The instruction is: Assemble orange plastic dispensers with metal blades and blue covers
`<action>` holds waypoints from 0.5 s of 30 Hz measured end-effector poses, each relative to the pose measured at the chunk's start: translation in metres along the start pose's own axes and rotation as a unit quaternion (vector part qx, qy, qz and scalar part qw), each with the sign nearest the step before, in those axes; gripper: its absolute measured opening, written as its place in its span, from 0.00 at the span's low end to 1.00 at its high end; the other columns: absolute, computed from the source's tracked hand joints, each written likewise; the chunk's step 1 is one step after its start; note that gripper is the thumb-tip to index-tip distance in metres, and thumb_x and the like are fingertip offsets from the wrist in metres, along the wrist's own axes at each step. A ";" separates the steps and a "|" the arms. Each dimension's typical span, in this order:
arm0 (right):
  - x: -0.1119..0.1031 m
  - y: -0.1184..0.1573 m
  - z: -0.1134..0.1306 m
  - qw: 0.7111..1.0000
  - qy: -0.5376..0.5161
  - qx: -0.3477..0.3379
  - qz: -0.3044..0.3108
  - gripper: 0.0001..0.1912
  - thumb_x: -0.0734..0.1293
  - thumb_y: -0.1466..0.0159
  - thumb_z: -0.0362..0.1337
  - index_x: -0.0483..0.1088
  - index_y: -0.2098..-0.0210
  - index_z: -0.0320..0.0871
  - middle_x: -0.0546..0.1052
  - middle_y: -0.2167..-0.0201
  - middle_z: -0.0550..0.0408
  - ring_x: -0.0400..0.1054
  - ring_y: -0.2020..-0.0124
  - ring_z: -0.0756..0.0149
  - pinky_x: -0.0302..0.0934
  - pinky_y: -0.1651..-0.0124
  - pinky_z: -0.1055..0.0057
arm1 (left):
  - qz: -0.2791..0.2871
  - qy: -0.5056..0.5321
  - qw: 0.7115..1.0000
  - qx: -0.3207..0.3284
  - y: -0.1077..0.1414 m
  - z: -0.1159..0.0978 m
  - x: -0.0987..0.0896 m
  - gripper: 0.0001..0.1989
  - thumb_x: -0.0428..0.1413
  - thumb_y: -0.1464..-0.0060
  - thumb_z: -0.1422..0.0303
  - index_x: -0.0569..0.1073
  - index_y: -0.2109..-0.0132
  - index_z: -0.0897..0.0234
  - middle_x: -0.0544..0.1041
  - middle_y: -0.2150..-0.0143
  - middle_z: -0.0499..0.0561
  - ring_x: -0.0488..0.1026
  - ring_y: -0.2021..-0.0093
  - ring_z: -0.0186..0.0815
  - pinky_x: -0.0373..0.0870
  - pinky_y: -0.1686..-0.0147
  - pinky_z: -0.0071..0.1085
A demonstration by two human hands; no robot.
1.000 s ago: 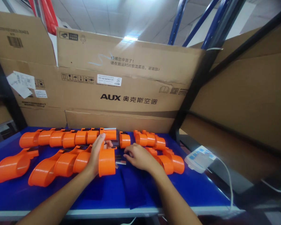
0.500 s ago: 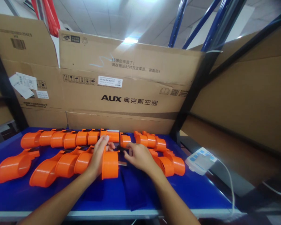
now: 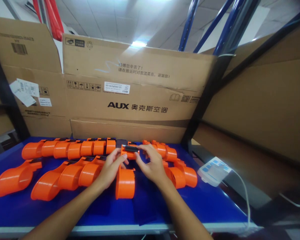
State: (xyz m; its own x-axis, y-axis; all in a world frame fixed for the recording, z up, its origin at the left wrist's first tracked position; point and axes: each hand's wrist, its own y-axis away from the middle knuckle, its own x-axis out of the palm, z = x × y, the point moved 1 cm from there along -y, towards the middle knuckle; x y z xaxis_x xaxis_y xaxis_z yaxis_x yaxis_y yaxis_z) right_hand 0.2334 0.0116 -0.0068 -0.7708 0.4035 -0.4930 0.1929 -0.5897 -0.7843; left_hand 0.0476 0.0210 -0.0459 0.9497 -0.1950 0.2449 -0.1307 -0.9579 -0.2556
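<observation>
My left hand (image 3: pixel 113 168) grips an orange plastic part (image 3: pixel 125 184) with a wide round ring at its lower end. Its upper end faces me, and a black strip (image 3: pixel 131 149) lies across it. The fingertips of my right hand (image 3: pixel 151 163) pinch the right end of that strip, thumb below and index finger above. Whether the strip is seated in the part I cannot tell. Close around both hands stand similar orange parts, among them one just left of my left wrist (image 3: pixel 90 173).
A blue tabletop (image 3: pixel 72 213) carries rows of orange parts (image 3: pixel 61 149) to the left and more parts (image 3: pixel 178 176) to the right. A white box with a cable (image 3: pixel 214 171) stands at the right edge. Behind rises a cardboard wall (image 3: pixel 90 100).
The black strip has come up from beside the orange part onto its upper end. Both hands have shifted right, and the part has turned, its white-toothed edge no longer showing.
</observation>
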 end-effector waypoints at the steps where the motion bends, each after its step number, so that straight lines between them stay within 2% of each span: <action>1: 0.000 0.000 0.001 1.000 -0.001 -0.004 0.004 0.10 0.65 0.30 0.39 0.73 0.52 0.45 0.78 0.63 0.49 0.71 0.62 0.58 0.67 0.58 0.63 | 0.008 -0.008 1.000 0.004 0.000 0.000 0.000 0.20 0.63 0.45 0.56 0.75 0.50 0.63 0.78 0.69 0.48 0.71 0.74 0.32 0.68 0.70 0.27; 5: 0.000 -0.001 0.002 1.000 -0.009 -0.007 0.016 0.09 0.65 0.30 0.39 0.73 0.52 0.45 0.79 0.61 0.48 0.72 0.59 0.57 0.67 0.57 0.62 | 0.014 -0.017 1.000 0.009 0.002 -0.002 0.001 0.20 0.63 0.45 0.58 0.74 0.49 0.63 0.78 0.68 0.48 0.73 0.73 0.33 0.69 0.69 0.27; 11: 0.001 -0.002 0.001 0.998 -0.030 0.034 0.033 0.09 0.66 0.31 0.41 0.74 0.54 0.45 0.79 0.60 0.48 0.72 0.58 0.57 0.67 0.56 0.62 | 0.022 -0.026 0.999 -0.014 0.000 0.002 -0.001 0.18 0.62 0.45 0.58 0.74 0.51 0.62 0.78 0.69 0.47 0.73 0.75 0.33 0.68 0.70 0.28; 15: 0.003 -0.002 -0.001 0.997 -0.055 0.036 0.046 0.10 0.67 0.31 0.41 0.75 0.53 0.45 0.79 0.58 0.48 0.73 0.55 0.57 0.68 0.53 0.61 | 0.021 -0.016 0.999 -0.030 -0.001 0.005 -0.001 0.18 0.63 0.47 0.59 0.74 0.52 0.62 0.78 0.70 0.48 0.73 0.75 0.33 0.67 0.71 0.28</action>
State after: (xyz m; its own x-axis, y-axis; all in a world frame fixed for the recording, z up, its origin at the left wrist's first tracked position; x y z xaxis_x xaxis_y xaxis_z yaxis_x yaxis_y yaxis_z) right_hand 0.2313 0.0146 -0.0069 -0.8144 0.2698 -0.5138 0.2235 -0.6713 -0.7067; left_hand 0.0482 0.0229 -0.0502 0.9518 -0.2290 0.2040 -0.1863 -0.9601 -0.2087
